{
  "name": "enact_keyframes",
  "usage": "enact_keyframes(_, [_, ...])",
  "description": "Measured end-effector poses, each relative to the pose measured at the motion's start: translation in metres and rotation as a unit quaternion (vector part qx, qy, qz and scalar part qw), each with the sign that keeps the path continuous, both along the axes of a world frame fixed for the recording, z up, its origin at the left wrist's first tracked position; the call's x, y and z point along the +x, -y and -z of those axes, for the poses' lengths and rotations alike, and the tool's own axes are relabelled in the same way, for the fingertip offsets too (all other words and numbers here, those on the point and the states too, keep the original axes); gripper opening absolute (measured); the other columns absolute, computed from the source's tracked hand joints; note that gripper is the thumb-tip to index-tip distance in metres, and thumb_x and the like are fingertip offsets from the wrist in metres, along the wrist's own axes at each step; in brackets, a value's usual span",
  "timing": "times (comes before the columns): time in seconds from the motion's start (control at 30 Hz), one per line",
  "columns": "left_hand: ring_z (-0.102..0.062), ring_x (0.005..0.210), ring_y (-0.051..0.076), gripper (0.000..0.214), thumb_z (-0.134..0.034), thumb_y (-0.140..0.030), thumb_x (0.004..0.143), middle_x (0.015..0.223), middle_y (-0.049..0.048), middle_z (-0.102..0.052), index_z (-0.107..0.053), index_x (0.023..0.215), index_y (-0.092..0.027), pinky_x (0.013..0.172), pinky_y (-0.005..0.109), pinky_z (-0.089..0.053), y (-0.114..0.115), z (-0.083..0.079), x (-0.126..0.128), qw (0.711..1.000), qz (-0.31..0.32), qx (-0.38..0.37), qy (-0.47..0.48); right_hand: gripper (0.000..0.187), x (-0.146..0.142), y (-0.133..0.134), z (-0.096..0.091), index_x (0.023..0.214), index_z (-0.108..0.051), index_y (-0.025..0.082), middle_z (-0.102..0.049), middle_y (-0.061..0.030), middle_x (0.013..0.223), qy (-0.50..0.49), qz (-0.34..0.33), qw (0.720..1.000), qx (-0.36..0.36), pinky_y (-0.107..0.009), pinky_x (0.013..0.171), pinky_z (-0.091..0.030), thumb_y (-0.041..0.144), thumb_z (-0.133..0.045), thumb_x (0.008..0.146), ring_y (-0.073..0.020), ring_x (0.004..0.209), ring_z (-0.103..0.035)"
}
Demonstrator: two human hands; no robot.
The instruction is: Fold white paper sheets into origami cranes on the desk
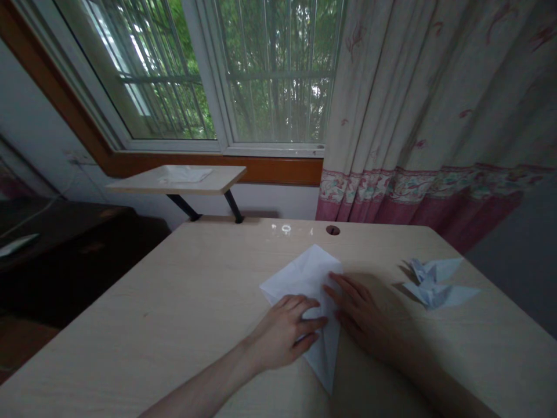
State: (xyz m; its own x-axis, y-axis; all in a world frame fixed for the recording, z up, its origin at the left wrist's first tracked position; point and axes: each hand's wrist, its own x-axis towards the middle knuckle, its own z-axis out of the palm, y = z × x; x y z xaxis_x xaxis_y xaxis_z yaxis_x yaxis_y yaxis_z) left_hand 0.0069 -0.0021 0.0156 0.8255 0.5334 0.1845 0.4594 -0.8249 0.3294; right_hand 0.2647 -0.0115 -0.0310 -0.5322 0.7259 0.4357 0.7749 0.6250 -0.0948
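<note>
A white sheet of paper [300, 270], folded into a kite-like shape, lies on the desk, one narrow point toward me. My left hand [290, 331] rests on its left and middle part, fingers apart and pressing on the paper. At the right edge of the sheet is my right hand [359, 310], its fingers spread and the tips touching the paper. Neither hand grips anything that I can see. Part of the paper's left side is hidden under my left hand.
Two folded paper birds [435, 284] sit at the desk's right side. A small raised shelf [221, 180] with crumpled white paper [185, 173] stands at the back left. Near the back edge is a round cable hole [333, 230]. A curtain [391, 191] hangs behind the desk [174, 313].
</note>
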Motion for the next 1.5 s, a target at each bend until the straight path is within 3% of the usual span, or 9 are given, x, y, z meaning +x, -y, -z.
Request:
enact_keyframes(0.27, [-0.052,0.124,0.027,0.035,-0.056,-0.028,0.097,0.137,0.0057,-0.055,-0.058,0.132,-0.030,0.104,0.046,-0.044,0.000,0.003,-0.001,1.000,-0.015,0.004,-0.002,0.060,0.000,-0.001,-0.001,0.153,-0.025,0.016,-0.046,-0.0123,0.148,-0.012,0.026,0.999,0.016,-0.045,0.107,-0.044,0.014,-0.041,0.095,-0.0245,0.136,-0.042])
enact_keyframes(0.57, [-0.053,0.123,0.028,0.036,-0.053,-0.030,0.098,0.137,0.0073,-0.055,-0.056,0.134,-0.028,0.103,0.048,-0.046,0.001,0.003,0.000,0.999,-0.032,0.016,-0.019,0.054,0.002,-0.005,0.003,0.145,-0.036,0.018,-0.057,-0.0161,0.136,-0.034,0.093,0.994,0.041,-0.050,0.099,-0.047,0.021,-0.048,0.093,-0.0300,0.122,-0.056])
enact_keyframes(0.7, [-0.051,0.127,0.030,0.036,-0.055,-0.031,0.097,0.141,0.0080,-0.053,-0.057,0.133,-0.029,0.104,0.049,-0.045,-0.001,0.006,0.000,0.998,-0.056,0.026,-0.011,0.037,0.003,-0.003,-0.003,0.128,-0.051,0.017,-0.065,-0.0147,0.119,-0.042,0.119,0.991,0.038,-0.048,0.094,-0.050,0.020,-0.051,0.090,-0.0301,0.110,-0.061])
enact_keyframes(0.83, [-0.045,0.134,0.030,0.037,-0.056,-0.030,0.097,0.147,0.0084,-0.047,-0.056,0.134,-0.030,0.109,0.051,-0.041,-0.003,0.010,-0.002,0.998,-0.060,0.029,-0.007,0.006,0.001,-0.001,-0.008,0.091,-0.061,0.019,-0.069,-0.0080,0.090,0.001,0.137,0.991,-0.006,-0.042,0.077,-0.053,0.018,-0.055,0.088,-0.0268,0.086,-0.066])
enact_keyframes(0.93, [-0.045,0.135,0.029,0.038,-0.055,-0.030,0.098,0.148,0.0088,-0.047,-0.055,0.136,-0.030,0.111,0.052,-0.039,-0.003,0.012,-0.002,0.998,-0.057,0.025,-0.014,0.009,0.000,-0.001,-0.007,0.081,-0.061,0.020,-0.068,-0.0057,0.083,0.020,0.122,0.992,-0.011,-0.040,0.075,-0.051,0.016,-0.056,0.088,-0.0246,0.079,-0.065])
enact_keyframes(1.5, [-0.042,0.138,0.030,0.038,-0.055,-0.029,0.098,0.149,0.0093,-0.045,-0.054,0.136,-0.029,0.112,0.055,-0.037,-0.003,0.012,-0.002,0.998,-0.053,0.013,-0.013,0.023,0.001,0.000,-0.001,0.079,-0.062,0.020,-0.068,-0.0044,0.078,-0.001,0.053,0.998,0.044,-0.037,0.075,-0.049,0.011,-0.046,0.093,-0.0217,0.075,-0.065])
